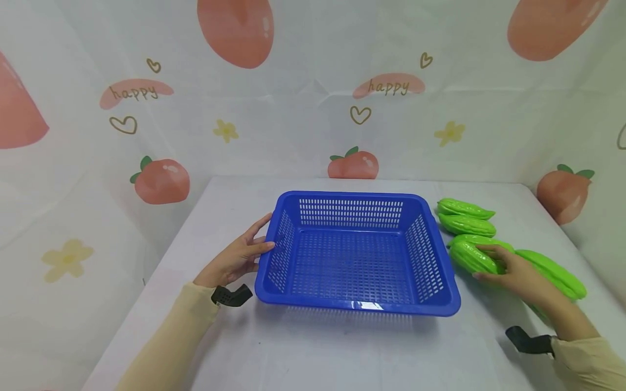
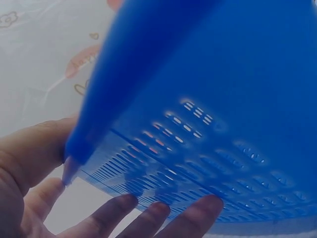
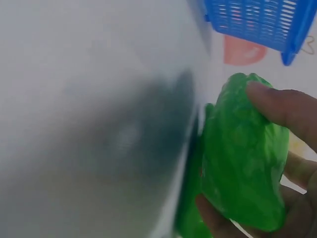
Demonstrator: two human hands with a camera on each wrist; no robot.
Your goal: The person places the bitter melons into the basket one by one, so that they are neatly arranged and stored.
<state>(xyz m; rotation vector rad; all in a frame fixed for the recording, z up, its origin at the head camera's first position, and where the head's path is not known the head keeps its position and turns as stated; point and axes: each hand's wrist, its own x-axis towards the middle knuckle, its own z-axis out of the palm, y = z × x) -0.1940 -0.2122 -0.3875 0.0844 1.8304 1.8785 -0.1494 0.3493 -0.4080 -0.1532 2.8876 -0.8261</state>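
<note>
A blue plastic basket [image 1: 357,307] with slotted walls stands in the middle of the table. My left hand [image 1: 237,255] holds its left side, the thumb at the rim [image 2: 111,89] and the other fingers spread under the outer wall. At the right, my right hand [image 1: 518,274] grips a bright green bitter melon [image 1: 471,258], thumb on one side and fingers on the other. In the right wrist view this bitter melon [image 3: 242,153] is in the grasp, with another green one [image 3: 190,208] behind it.
Two bitter melons [image 1: 467,225] lie behind the right hand, near the basket's back right corner. Another long one [image 1: 555,271] lies to the right, and more green shows under the right forearm. A white printed cloth [image 1: 293,136] hangs behind the white table [image 1: 313,358].
</note>
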